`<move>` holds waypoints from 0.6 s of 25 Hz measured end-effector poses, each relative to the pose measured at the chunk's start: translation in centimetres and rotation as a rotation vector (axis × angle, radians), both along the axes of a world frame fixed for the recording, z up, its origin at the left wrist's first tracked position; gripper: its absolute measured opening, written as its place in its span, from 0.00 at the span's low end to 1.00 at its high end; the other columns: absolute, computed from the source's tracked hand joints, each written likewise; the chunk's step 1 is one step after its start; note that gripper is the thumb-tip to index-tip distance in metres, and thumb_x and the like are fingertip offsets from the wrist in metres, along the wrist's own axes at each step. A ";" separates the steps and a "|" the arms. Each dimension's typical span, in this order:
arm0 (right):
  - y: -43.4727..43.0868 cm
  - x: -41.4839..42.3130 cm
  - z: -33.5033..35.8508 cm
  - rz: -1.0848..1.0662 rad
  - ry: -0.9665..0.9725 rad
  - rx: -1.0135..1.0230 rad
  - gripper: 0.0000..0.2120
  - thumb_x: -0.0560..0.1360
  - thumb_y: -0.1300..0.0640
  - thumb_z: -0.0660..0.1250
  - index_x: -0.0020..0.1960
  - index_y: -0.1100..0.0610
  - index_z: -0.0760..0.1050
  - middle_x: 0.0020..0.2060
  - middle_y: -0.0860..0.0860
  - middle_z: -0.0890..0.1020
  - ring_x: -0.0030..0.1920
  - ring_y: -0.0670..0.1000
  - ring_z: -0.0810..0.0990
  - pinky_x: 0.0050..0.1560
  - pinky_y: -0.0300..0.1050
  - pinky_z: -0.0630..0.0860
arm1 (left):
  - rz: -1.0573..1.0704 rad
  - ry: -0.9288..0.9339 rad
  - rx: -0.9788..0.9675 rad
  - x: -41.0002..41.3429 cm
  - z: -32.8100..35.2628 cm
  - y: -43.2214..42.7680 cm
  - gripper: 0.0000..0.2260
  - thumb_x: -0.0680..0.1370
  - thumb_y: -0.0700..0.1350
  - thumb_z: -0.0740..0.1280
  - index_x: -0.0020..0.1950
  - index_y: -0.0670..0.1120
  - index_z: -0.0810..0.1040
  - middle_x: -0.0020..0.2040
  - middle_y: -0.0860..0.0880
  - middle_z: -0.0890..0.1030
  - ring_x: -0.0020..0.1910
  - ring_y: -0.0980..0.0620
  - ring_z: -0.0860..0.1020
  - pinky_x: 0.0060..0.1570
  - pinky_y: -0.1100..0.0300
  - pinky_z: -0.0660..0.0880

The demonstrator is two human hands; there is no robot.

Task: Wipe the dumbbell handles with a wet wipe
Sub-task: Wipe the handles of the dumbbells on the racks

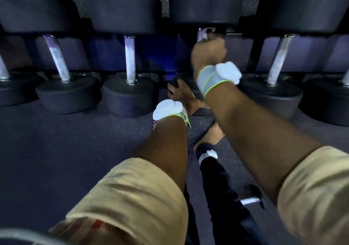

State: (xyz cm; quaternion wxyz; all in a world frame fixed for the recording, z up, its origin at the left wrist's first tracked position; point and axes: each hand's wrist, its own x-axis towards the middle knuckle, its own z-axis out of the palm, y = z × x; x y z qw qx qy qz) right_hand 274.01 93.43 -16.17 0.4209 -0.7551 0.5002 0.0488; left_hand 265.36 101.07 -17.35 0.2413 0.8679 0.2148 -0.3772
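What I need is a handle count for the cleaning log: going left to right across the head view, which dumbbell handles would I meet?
Cut-off handle at the left edge, tilted second handle, upright third handle, fourth handle gripped by the right hand, tilted fifth handle, sliver of a handle at the right edge.

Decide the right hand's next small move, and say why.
Probably slide the right hand down the handle toward the left hand. It grips only the handle's top end, so the length below likely needs wiping, and the left hand rests on the dumbbell.
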 end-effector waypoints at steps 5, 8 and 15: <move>1.6 -1.4 0.6 0.321 -0.095 -0.172 0.22 0.73 0.61 0.58 0.61 0.45 0.80 0.52 0.55 0.84 0.53 0.62 0.80 0.50 0.48 0.75 | -0.012 0.023 -0.023 0.1 -0.4 0.2 0.41 0.68 0.51 0.77 0.74 0.45 0.59 0.75 0.38 0.56 0.72 0.34 0.62 0.70 0.44 0.62; -0.4 -1.0 -0.9 0.766 -0.327 -0.305 0.24 0.72 0.59 0.56 0.62 0.45 0.79 0.58 0.47 0.82 0.56 0.56 0.81 0.54 0.49 0.78 | -0.092 0.108 -0.052 0.2 -0.3 0.8 0.58 0.52 0.57 0.84 0.73 0.47 0.56 0.75 0.40 0.54 0.73 0.35 0.59 0.71 0.42 0.62; -6.1 -0.5 -2.7 1.480 0.007 -0.799 0.20 0.78 0.58 0.55 0.67 0.50 0.72 0.56 0.53 0.83 0.40 0.62 0.83 0.34 0.49 0.74 | -0.103 0.103 -0.124 0.1 0.0 1.2 0.60 0.51 0.57 0.85 0.74 0.47 0.54 0.76 0.38 0.51 0.75 0.33 0.55 0.73 0.41 0.59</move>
